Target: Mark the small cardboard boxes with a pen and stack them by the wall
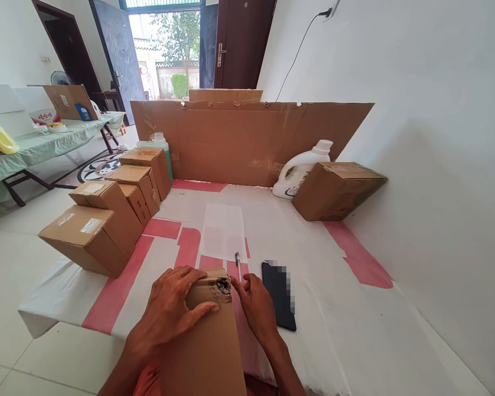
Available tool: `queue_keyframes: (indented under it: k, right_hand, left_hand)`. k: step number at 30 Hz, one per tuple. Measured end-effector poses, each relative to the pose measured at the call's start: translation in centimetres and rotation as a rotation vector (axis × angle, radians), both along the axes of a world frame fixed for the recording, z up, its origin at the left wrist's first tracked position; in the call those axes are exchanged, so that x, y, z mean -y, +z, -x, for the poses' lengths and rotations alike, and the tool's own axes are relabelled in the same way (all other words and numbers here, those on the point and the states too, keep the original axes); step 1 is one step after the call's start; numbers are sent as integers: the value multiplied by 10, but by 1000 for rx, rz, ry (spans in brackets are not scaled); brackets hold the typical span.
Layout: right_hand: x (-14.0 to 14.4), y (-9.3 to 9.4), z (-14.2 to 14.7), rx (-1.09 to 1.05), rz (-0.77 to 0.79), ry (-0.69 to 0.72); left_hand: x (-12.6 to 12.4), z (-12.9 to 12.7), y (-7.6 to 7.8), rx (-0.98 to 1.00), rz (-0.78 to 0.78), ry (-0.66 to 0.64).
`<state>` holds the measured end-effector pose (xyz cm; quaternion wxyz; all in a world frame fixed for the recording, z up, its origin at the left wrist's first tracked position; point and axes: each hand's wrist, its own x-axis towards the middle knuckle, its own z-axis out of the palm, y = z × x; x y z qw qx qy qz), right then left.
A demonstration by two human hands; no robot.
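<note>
A tall cardboard box stands close in front of me, with a dark, torn-looking patch at its upper right corner. My left hand grips the box's upper left part, fingers over the top edge and thumb across the near face. At the right corner, beside the dark patch, is my right hand. Its fingers are curled and drawn together, the index fingertip against the box edge; what they pinch is too small to make out. A pen and a black phone-like slab, partly pixelated, lie nearby.
Several cardboard boxes line the table's left side, with a green-tinted jug behind. A white detergent jug and a tilted box stand at right. A cardboard panel closes the back. A white sheet lies mid-table.
</note>
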<state>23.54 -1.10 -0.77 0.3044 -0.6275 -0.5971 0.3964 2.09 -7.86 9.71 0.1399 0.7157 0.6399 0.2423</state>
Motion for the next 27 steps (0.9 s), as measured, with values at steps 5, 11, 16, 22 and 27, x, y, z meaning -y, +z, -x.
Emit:
queue_keyframes:
  k: [5, 11, 16, 22, 27]
  right_hand:
    - [-18, -20, -8, 112, 25, -65]
    - [-12, 15, -18, -173, -30, -42]
    - [22, 67, -4, -727, -181, -7]
    - [39, 78, 16, -540, -287, 94]
    - [37, 79, 3, -362, -339, 187]
  left_hand:
    - [-2, -3, -3, 2, 26, 6]
    - [-6, -4, -1, 2, -10, -29]
    - [-9, -5, 2, 4, 26, -45]
    - [-9, -6, -2, 6, 48, -35]
    - [-10, -6, -3, 9, 68, -18]
